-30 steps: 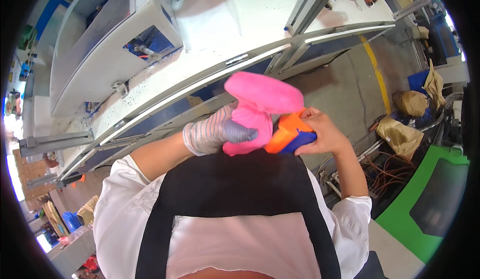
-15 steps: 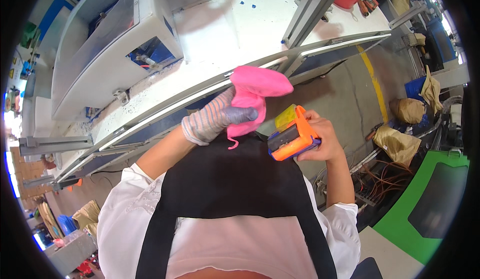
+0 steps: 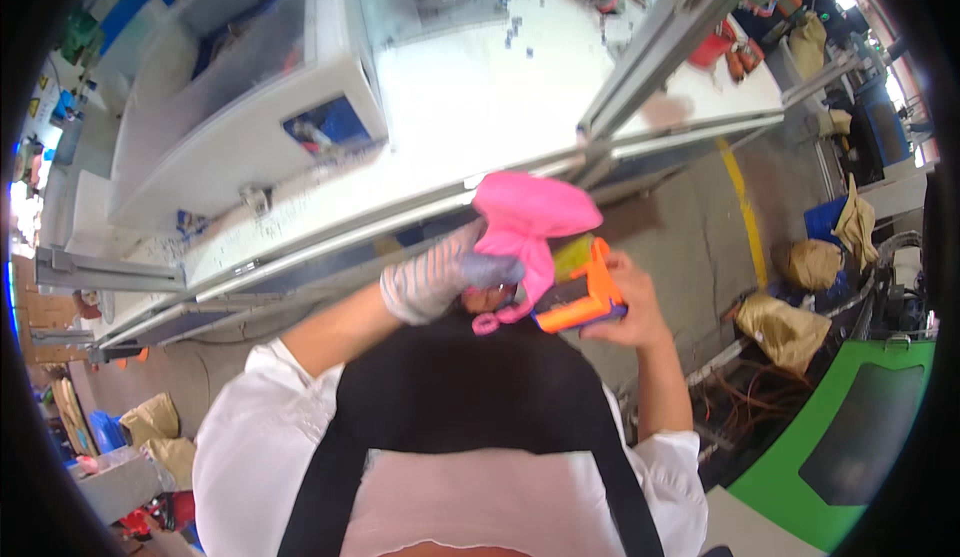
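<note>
My left hand [image 3: 440,279], in a grey-and-white knit glove, grips a bright pink cloth [image 3: 527,225] that hangs crumpled from its fingers just below the edge of the white workbench [image 3: 480,107]. My right hand [image 3: 625,307] is bare and holds an orange and blue hand-held device [image 3: 582,297] with a yellow-green part showing at its top. The pink cloth lies against the left side of the device. Both hands are close in front of my chest, above my black apron.
A white machine housing [image 3: 230,107] stands on the bench at the left, and an aluminium frame post [image 3: 660,47] rises at the right. Small dark parts are scattered on the bench top. Brown bags [image 3: 790,327], cables and a green-framed machine [image 3: 860,437] lie on the floor to my right.
The pink cloth was over the device; my left hand has drawn it up and to the left, so the orange device in my right hand shows more fully.
</note>
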